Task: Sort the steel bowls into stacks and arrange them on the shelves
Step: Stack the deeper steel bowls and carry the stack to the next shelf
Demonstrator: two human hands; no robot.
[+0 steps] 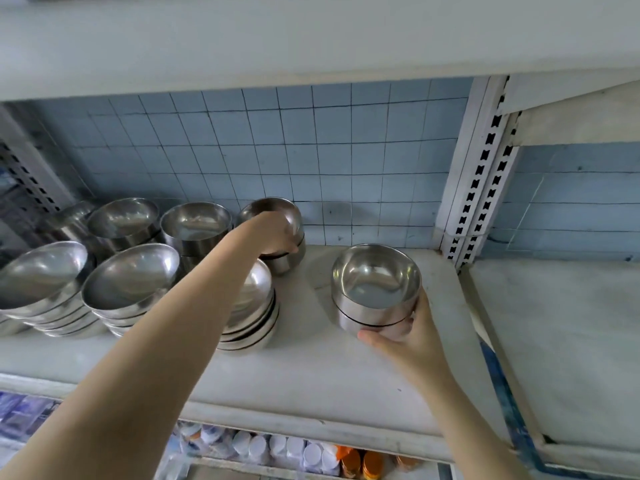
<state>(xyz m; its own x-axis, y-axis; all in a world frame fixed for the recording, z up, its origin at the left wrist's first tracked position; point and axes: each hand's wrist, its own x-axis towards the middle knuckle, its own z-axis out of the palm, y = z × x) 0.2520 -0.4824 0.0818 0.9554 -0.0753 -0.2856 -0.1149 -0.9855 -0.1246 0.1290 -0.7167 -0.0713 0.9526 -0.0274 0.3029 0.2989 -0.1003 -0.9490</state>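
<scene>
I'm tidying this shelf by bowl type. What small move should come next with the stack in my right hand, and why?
Probably slide the right hand's short stack leftward beside the back stack the left hand is touching: both look like the same deep, straight-walled bowls, and bare shelf lies between them.

- pale blue square wall tiles point(311, 143) with dark grout lines at the back
- white slotted metal upright post point(481, 168) on the right side
- white-capped bottles point(277, 448) and orange-lidded jars point(363, 462) down on the lower level
</scene>
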